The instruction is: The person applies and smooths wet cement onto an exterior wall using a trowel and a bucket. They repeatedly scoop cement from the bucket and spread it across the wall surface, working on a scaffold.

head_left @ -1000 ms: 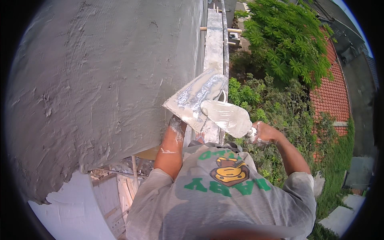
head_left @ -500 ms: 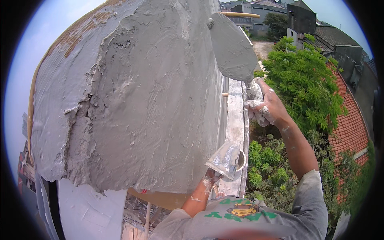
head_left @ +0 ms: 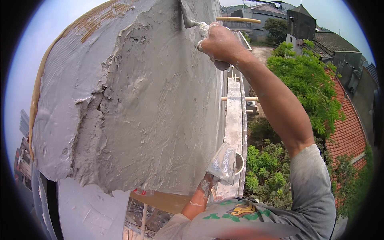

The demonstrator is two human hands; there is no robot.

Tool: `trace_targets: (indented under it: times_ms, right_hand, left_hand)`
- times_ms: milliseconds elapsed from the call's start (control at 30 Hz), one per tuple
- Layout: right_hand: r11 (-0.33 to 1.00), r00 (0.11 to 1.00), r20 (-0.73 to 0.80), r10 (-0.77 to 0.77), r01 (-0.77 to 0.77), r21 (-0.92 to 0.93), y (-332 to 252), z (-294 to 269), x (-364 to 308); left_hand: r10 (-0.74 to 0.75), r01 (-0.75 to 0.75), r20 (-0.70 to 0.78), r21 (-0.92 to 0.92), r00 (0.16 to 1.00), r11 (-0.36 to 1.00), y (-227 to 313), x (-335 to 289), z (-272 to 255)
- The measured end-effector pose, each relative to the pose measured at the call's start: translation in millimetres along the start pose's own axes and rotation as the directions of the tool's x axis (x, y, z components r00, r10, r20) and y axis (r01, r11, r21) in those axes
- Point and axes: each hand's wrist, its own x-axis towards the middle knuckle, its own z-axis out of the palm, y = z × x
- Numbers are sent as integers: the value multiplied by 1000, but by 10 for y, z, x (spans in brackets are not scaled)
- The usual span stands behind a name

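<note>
My right hand [head_left: 222, 45], raised high against the wall, is closed round the plaster-caked handle of a trowel. The trowel's blade [head_left: 185, 13] shows nearly edge-on at the wet grey plaster [head_left: 160, 104] on the wall. Low down near my chest, my left hand [head_left: 209, 180] is closed on a broad, flat-sided tool [head_left: 224, 162] smeared with grey and white plaster. Most of its fingers are hidden behind that tool. Thick, ragged plaster [head_left: 90, 132] with a crack runs down the wall's left part, beside a smoother, paler band.
A narrow, plaster-spotted ledge [head_left: 235, 120] runs along the wall's right side, with a pale round rim [head_left: 241, 163] by the left-hand tool. Poles [head_left: 240, 19] jut out from behind the wall. Green trees [head_left: 300, 84] and a red tiled roof [head_left: 352, 120] lie below right.
My right hand has moved up and left from beyond the wall's edge, turning the trowel from face-on to edge-on at the plaster. My left hand has barely moved.
</note>
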Motion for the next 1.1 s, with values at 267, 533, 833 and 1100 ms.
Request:
trace_targets:
  times_ms: [267,533,833,1100]
  right_hand:
    - [984,995,51,-85,75,163,-335,-320,-1094]
    - [839,897,86,434,-437,324,1434,178,-2088]
    - [265,24,522,853,-881,-392,2687,1534,-5742]
    - [193,-258,577,775,-773,-605,2137,1615,-6975]
  left_hand:
    - [-35,36,-54,18,998,999,-98,-51,-50]
    - [-136,177,-268,136,954,975,-271,-149,-154]
    - [40,339,-487,662,872,669,-850,123,-1125]
    - [-5,519,-620,653,785,552,-1461,227,-1401]
